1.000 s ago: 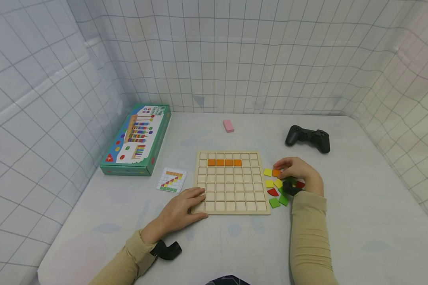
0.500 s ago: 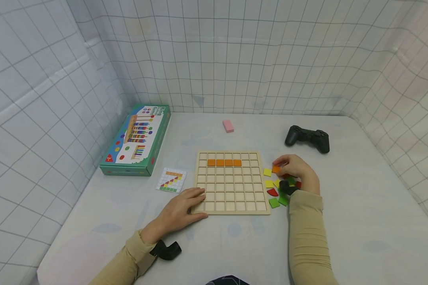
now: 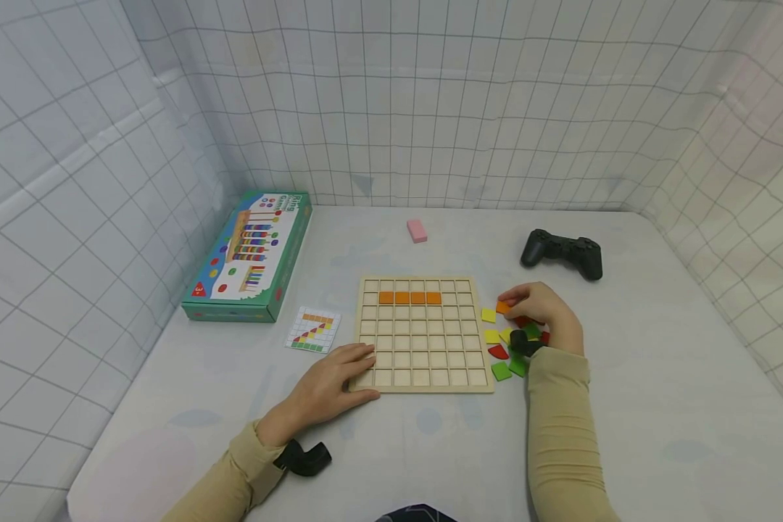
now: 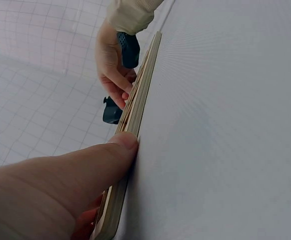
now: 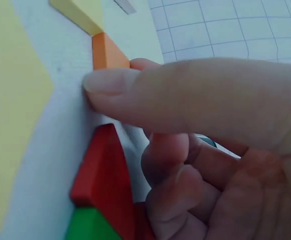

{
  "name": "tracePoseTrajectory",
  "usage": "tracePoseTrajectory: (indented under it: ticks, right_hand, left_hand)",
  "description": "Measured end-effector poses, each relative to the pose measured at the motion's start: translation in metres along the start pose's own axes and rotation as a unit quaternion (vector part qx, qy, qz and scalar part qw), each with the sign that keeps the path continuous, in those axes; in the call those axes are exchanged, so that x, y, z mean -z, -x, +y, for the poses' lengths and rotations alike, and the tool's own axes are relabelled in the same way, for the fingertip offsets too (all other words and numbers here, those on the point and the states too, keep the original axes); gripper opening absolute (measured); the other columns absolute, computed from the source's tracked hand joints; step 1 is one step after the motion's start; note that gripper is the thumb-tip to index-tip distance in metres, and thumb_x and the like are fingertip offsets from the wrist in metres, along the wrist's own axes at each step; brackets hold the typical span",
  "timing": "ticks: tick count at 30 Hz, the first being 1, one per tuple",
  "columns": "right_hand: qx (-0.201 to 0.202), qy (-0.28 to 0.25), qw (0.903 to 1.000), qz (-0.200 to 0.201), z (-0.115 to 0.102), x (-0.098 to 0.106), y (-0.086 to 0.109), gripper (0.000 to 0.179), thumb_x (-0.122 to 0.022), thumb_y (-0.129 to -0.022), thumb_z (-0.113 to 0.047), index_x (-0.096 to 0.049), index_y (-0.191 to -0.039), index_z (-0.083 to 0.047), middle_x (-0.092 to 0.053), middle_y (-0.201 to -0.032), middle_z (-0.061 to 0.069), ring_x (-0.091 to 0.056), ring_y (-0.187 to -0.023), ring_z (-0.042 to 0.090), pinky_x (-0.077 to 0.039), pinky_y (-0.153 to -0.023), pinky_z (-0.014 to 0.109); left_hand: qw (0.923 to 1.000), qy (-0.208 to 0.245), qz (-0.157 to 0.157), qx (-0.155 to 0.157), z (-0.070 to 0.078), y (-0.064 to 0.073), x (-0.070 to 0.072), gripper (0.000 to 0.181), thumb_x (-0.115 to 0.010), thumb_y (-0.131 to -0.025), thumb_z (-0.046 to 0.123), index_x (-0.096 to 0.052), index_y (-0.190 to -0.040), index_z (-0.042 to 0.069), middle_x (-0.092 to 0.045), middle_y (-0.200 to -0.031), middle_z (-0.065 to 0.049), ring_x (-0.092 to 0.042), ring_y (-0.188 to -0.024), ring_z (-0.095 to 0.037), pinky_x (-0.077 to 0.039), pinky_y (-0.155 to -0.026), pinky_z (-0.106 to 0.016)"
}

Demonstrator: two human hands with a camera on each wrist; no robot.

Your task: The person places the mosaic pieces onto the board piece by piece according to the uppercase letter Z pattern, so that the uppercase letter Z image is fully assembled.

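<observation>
On the table lies a square wooden grid board (image 3: 431,337), with several orange tiles (image 3: 417,298) in a row near its far side. My left hand (image 3: 329,383) rests over the board's near left corner. Its fingers lie on top, and in the left wrist view the thumb (image 4: 80,170) touches the board's side edge. To the right of the board, my right hand (image 3: 543,306) pinches another orange tile (image 5: 108,52) between thumb and index finger, close to the table. Yellow tiles (image 3: 491,336), green tiles (image 3: 501,372) and red curved pieces (image 3: 498,351) lie around it, some hidden beneath the hand.
Left of the board is a pattern card (image 3: 314,330) with coloured squares. A green toy box (image 3: 248,255) stands at the back left. A pink block (image 3: 417,231) lies behind the board, and a black game controller (image 3: 562,252) at the back right. Gridded cloth walls surround the table.
My right hand has shifted slightly left and away from me, and the orange tile at its fingertips has moved a little with it. The left hand stays in place.
</observation>
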State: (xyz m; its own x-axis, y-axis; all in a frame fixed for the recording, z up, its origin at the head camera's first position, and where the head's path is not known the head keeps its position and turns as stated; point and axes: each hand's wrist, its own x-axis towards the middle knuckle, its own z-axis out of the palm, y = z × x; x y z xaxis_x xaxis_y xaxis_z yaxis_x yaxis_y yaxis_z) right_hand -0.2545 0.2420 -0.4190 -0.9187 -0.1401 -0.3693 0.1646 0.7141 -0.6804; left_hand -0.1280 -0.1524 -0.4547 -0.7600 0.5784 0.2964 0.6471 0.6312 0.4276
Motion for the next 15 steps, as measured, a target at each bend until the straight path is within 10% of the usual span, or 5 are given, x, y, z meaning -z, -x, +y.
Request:
tracePoseTrajectory:
  ticks: [15]
  right_hand:
    - [0.004, 0.009, 0.9997, 0.022, -0.0062, -0.0024, 0.0019, 0.04, -0.068, -0.081, -0.012, -0.062, -0.12, -0.005, -0.057, -0.112, 0.015, -0.052, -0.092, 0.027, -0.045, -0.08, 0.034]
  left_hand:
    - [1.0, 0.0, 0.002, -0.004, 0.0, -0.0001, 0.0003, 0.057, -0.073, -0.081, 0.038, -0.062, -0.123, 0.001, -0.053, -0.133, -0.012, -0.046, -0.125, -0.026, -0.038, -0.103, -0.039]
